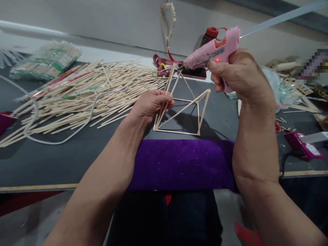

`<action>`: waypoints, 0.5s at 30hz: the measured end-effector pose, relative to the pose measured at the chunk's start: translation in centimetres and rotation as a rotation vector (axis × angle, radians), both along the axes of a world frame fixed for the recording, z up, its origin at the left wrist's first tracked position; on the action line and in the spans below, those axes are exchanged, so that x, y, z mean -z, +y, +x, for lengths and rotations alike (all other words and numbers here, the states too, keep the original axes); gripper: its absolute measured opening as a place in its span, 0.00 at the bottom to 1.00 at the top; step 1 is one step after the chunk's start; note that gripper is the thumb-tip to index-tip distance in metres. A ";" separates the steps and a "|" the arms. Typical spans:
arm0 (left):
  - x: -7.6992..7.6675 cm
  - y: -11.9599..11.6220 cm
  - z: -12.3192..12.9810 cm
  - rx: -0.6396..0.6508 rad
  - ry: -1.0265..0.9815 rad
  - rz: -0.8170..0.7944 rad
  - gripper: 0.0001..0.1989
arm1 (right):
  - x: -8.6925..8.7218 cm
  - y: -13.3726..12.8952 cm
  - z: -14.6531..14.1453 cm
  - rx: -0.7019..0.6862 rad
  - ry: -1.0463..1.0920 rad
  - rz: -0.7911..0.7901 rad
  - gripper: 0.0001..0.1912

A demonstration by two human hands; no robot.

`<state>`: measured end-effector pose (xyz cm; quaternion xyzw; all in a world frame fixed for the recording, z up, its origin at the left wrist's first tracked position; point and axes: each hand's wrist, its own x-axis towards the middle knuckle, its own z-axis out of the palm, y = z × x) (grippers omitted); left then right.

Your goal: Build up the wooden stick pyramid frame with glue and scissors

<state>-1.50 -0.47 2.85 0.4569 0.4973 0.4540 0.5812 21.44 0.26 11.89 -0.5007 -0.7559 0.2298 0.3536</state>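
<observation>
Dark grey flat bench (112, 153), pale-edged, against a white wall (102, 20) — left hand (160, 102) pinching the pale wooden-stick frame (179, 132), right hand (234, 70) gripping a pink plastic glue gun (205, 54).

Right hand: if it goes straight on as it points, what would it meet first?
With its glue gun, the right hand would probably meet the stick frame at its top; depth unclear.

The left hand (164, 101) grips sticks of an open wooden frame (177, 132) on the worktop (115, 136). The right hand (237, 73) holds a pink glue gun (211, 53), its nozzle at the frame's raised tip; loose sticks (102, 89) lie left.
</observation>
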 end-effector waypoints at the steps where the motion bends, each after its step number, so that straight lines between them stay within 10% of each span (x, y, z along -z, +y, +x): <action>1: 0.0 0.0 0.0 0.001 -0.005 -0.003 0.04 | 0.0 0.0 0.0 0.005 0.003 -0.002 0.21; 15: 0.2 0.1 -0.1 0.018 -0.015 0.000 0.04 | 0.3 0.4 -0.3 -0.033 0.011 -0.001 0.23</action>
